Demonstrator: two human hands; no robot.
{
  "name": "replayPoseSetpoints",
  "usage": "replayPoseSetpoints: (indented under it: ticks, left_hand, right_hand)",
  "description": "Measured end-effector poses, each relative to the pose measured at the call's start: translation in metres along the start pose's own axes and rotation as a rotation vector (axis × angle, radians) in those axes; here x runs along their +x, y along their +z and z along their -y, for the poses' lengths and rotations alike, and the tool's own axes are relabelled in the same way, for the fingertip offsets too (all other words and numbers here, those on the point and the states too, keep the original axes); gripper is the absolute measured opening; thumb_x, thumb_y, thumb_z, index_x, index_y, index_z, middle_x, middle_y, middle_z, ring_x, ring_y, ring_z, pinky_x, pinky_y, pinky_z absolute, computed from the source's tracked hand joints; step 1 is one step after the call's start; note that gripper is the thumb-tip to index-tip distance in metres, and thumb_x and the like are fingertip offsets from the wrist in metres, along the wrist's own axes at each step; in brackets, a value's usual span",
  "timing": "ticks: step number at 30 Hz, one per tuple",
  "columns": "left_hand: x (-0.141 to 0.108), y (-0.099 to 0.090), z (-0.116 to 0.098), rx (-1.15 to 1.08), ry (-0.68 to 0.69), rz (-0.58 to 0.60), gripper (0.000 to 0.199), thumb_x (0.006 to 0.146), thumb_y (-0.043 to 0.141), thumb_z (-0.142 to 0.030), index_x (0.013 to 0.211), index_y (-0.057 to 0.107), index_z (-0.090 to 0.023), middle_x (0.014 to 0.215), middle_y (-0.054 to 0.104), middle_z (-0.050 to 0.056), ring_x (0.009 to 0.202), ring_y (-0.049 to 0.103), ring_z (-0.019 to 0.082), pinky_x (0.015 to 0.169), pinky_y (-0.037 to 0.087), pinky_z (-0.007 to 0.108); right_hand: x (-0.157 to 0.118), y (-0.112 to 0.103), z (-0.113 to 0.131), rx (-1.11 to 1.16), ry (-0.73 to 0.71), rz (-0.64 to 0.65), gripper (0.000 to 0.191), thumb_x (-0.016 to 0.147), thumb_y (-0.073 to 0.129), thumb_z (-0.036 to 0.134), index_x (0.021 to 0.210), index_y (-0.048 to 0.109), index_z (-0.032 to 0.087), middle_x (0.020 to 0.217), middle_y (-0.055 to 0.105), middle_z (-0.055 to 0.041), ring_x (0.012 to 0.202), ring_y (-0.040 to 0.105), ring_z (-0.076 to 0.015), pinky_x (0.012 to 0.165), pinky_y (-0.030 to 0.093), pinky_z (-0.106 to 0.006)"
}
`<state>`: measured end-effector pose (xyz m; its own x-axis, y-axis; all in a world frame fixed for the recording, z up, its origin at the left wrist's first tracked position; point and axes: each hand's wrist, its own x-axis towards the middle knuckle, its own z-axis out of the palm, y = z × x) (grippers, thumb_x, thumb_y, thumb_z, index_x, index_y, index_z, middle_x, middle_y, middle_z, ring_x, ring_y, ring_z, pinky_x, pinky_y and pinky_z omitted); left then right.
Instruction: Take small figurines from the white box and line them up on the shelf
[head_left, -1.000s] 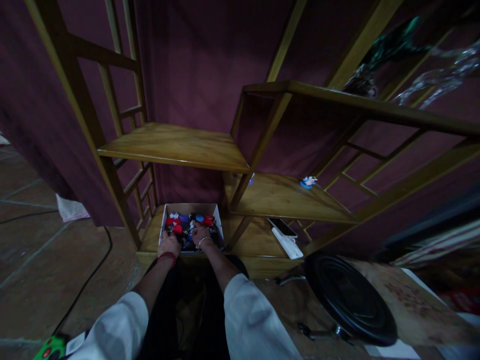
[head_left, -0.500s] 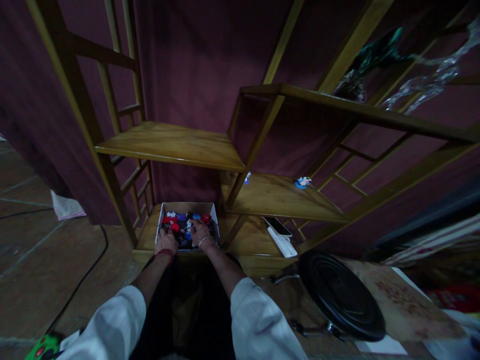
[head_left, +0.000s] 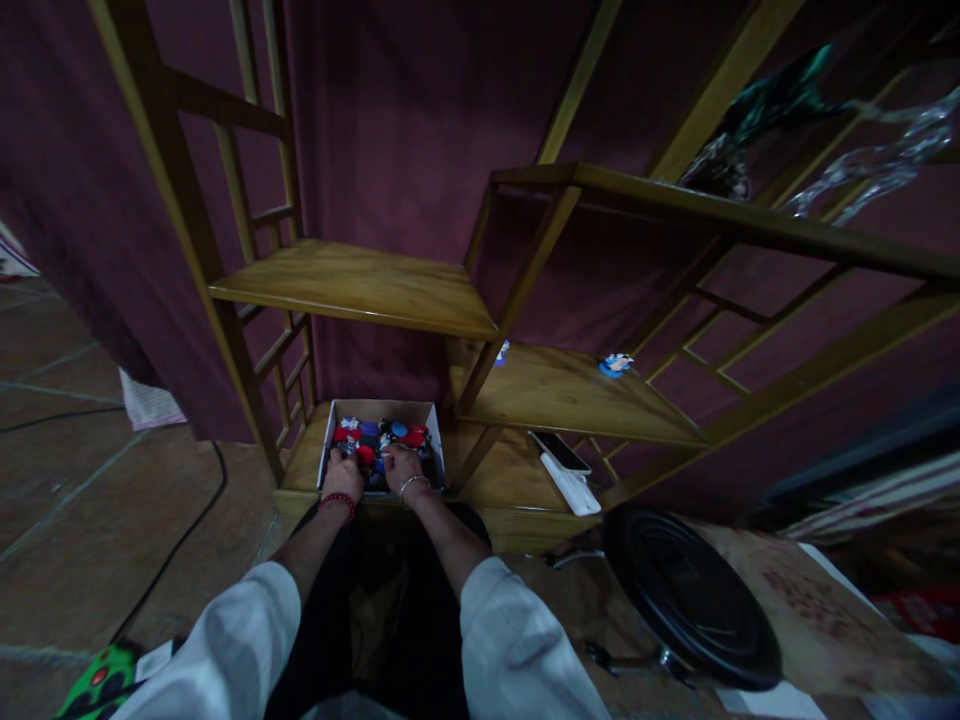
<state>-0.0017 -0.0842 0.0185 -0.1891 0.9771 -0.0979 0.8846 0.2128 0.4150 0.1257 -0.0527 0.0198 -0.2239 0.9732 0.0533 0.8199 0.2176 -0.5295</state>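
A white-walled cardboard box point(head_left: 382, 408) stands on the lowest shelf, filled with small red, blue, white and black figurines point(head_left: 365, 453). Over its front left part, my left hand point(head_left: 343, 474), with a red bead bracelet, has its fingers curled down among the figurines. My right hand point(head_left: 403, 470), wearing a silvery bracelet, reaches in at the middle of the box, thumb and fingers drawn together. Both hands are closed at the fingertips, and what they hold is too small and too hidden to name.
Above the box is a wooden shelf point(head_left: 360, 285). A shelf to the right point(head_left: 555, 405) bears a small blue-and-white figurine point(head_left: 615, 365). A phone point(head_left: 561, 452) and a white object point(head_left: 571, 487) lie lower down. A round black stool point(head_left: 690, 595) stands at the right.
The camera view has shifted slightly. My left hand has moved a little further into the box, and my right hand's fingers have drawn back slightly. A blue round piece now shows near the back.
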Motion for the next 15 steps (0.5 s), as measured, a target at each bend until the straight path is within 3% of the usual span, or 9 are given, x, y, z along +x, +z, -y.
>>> replayPoseSetpoints:
  ticks: [11,15]
  left_hand:
    - [0.002,0.001,0.002,0.005,0.042,0.046,0.029,0.079,0.037,-0.019,0.095,0.061,-0.021,0.108,0.052,0.009,0.093,0.056,0.017,0.085,0.039,0.027]
    - [0.003,0.004,0.001,-0.033,0.016,0.023,0.029,0.080,0.038,-0.022,0.102,0.057,-0.022,0.111,0.050,0.008,0.091,0.057,0.016,0.085,0.040,0.026]
  right_hand:
    - [-0.008,0.021,0.005,0.037,-0.008,0.080,0.032,0.077,0.044,0.012,0.104,0.059,0.020,0.107,0.061,-0.0030,0.099,0.054,-0.0125,0.088,0.039,-0.022]
    - [-0.008,0.022,0.004,0.055,-0.016,0.107,0.035,0.077,0.043,0.013,0.108,0.056,0.023,0.105,0.062,-0.0009,0.096,0.056,-0.0121,0.084,0.041,-0.021]
